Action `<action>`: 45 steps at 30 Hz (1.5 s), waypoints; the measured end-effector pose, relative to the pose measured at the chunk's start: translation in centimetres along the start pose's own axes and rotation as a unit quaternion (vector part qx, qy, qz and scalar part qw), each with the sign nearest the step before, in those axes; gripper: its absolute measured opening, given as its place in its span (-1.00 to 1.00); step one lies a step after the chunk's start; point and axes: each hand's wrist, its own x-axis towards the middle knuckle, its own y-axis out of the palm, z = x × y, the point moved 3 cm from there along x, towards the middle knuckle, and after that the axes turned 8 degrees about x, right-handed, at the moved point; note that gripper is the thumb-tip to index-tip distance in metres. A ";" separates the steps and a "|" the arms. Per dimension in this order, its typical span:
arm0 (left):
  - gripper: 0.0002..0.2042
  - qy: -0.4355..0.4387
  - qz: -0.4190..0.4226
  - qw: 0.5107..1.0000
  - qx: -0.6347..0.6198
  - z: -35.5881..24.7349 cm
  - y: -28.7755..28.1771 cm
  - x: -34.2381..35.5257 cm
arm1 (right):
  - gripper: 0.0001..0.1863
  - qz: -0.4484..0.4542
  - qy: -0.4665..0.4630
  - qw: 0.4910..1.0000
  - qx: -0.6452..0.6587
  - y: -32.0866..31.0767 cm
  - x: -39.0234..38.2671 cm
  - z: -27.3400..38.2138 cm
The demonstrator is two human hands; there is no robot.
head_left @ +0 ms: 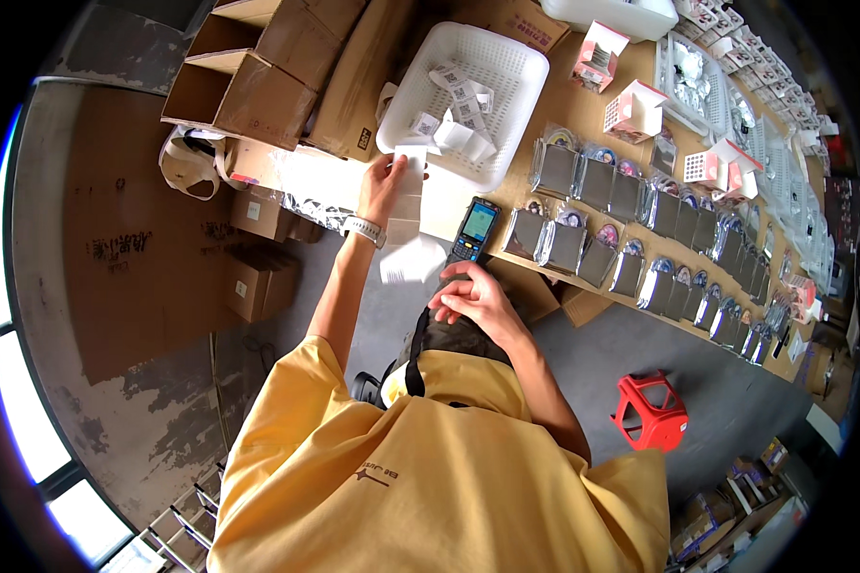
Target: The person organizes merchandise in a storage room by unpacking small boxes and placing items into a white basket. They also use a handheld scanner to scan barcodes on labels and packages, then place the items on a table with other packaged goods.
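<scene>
My left hand point(382, 191), a watch on its wrist, pinches a white paper strip point(410, 158) at the near-left corner of a white perforated basket point(518, 115). The strip hangs down past the table edge toward a pale sheet point(411, 260). More crumpled label strips point(459, 100) lie in the basket. A handheld scanner point(476, 229) with a lit screen rests at the table's edge, right of the strip. Below it, my right hand point(471, 302) is open, fingers loosely bent and apart, with nothing visible in it.
Rows of silver pouches point(592, 256) and small pink-white boxes point(631, 119) cover the table point(516, 172); clear trays point(698, 86) line its back. Cardboard boxes point(268, 86) stand upper left, others point(258, 282) on the floor. A red stool point(659, 420) stands lower right.
</scene>
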 end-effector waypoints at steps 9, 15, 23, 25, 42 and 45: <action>-0.68 -0.187 0.061 0.959 -0.203 3.2 3.6 -6.3 | -0.33 -0.190 -0.182 0.950 -0.168 -2.0 3.4 -3.8; -0.67 -0.215 0.036 0.926 -0.308 4.2 1.2 -4.7 | -0.55 -0.197 -0.235 0.920 -0.243 -2.7 5.9 -4.6; -0.52 -0.039 -0.027 0.994 -0.101 1.5 -3.0 -0.5 | -0.87 -0.151 -0.112 0.976 -0.107 1.0 8.1 0.8; -0.22 0.237 -0.040 0.945 0.222 -3.8 -4.3 -1.3 | -0.74 -0.260 -0.099 0.959 -0.056 2.8 8.9 3.3; -0.73 0.010 0.290 0.951 -0.107 -7.1 -5.4 -1.8 | -0.84 -0.341 -0.353 0.832 -0.259 5.8 13.1 5.4; -0.73 0.012 0.285 0.947 -0.147 -7.5 -5.5 -1.4 | -0.83 -0.304 -0.212 0.892 -0.259 7.1 12.6 5.5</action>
